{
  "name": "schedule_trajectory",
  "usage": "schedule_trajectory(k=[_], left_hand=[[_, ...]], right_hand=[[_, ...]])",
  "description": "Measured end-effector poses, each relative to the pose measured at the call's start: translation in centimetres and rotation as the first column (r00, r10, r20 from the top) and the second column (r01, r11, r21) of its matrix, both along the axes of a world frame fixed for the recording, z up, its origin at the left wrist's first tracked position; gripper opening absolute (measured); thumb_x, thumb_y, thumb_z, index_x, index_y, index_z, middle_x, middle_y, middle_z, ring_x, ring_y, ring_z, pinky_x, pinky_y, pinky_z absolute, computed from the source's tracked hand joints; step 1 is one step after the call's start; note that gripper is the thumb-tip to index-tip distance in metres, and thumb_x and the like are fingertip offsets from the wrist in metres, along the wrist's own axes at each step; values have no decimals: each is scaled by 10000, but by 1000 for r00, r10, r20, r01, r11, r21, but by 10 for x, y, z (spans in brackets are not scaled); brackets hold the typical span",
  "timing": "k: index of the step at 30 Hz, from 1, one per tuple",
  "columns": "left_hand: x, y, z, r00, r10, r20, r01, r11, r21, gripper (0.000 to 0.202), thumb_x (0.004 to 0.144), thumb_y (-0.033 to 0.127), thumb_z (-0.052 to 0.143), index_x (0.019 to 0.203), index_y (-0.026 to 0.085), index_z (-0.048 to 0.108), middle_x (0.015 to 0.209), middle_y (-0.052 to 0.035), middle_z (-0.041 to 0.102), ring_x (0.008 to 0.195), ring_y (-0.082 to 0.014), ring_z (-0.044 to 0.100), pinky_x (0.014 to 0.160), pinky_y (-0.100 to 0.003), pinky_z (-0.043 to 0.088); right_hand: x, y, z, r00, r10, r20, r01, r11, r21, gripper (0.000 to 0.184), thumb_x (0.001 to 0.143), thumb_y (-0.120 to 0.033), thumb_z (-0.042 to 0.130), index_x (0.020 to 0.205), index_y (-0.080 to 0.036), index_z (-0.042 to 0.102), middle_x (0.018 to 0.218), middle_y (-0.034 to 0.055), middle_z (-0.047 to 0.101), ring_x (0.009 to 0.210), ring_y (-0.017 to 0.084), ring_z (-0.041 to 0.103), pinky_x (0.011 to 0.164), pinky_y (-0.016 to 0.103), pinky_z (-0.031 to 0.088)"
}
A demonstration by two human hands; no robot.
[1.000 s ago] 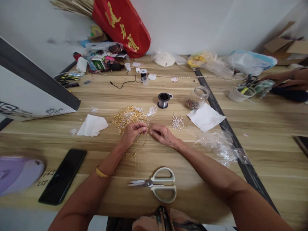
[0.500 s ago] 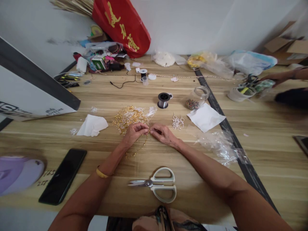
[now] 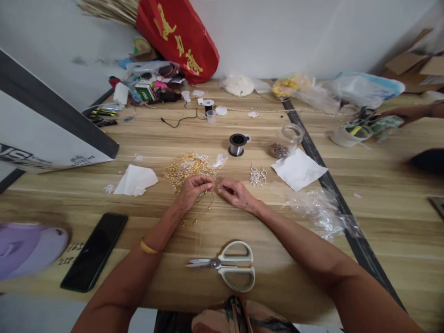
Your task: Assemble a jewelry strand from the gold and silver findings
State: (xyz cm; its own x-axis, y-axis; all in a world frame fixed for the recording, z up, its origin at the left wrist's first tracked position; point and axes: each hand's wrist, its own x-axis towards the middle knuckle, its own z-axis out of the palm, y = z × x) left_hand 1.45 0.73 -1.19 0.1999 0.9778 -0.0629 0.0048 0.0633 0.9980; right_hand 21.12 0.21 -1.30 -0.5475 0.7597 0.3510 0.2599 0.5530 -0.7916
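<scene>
My left hand [image 3: 194,189] pinches the end of a thin gold chain [image 3: 208,209], which loops down onto the wood table. Just right of it, my right hand [image 3: 236,193] has thumb and fingertips pressed together; whether anything small sits between them is too fine to make out. A narrow gap separates the two hands. Behind my left hand lies a tangled heap of gold and silver chains [image 3: 187,167]. To the right of my right hand is a small bunch of silver chain pieces with rings [image 3: 257,176]. White-handled scissors [image 3: 222,264] lie slightly spread in front of me.
A wire spool [image 3: 237,145] and a glass jar of beads [image 3: 285,142] stand behind my hands. White papers [image 3: 136,180], a plastic bag [image 3: 319,212] and a black phone [image 3: 95,252] lie around. At far right, another person's hand [image 3: 409,113] is by a white tub [image 3: 351,135].
My fingertips were touching at the chain's end; now my right hand is slightly apart from my left. The other person's hand has shifted a little. The view has moved slightly.
</scene>
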Motion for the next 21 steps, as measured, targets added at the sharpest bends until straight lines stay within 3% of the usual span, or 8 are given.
schedule_trajectory(k=[10, 21], left_hand=[[0, 3, -2, 990, 27, 139, -21, 999, -48, 196, 633, 246, 764, 799, 156, 714, 690, -17, 692, 652, -127, 622, 681, -256, 473], [1, 2, 5, 952, -2, 307, 49, 988, -146, 205, 580, 215, 802, 753, 149, 714, 671, -5, 664, 601, -94, 597, 618, -236, 475]], right_hand=[[0, 0, 0, 1000, 5, 15, -5, 1000, 9, 136, 906, -219, 475, 837, -162, 578, 767, 25, 564, 687, 136, 492, 627, 252, 375], [1, 1, -2, 1000, 13, 7, -13, 1000, 24, 109, 887, -190, 488, 821, -159, 568, 749, 15, 542, 661, 129, 472, 609, 243, 362]])
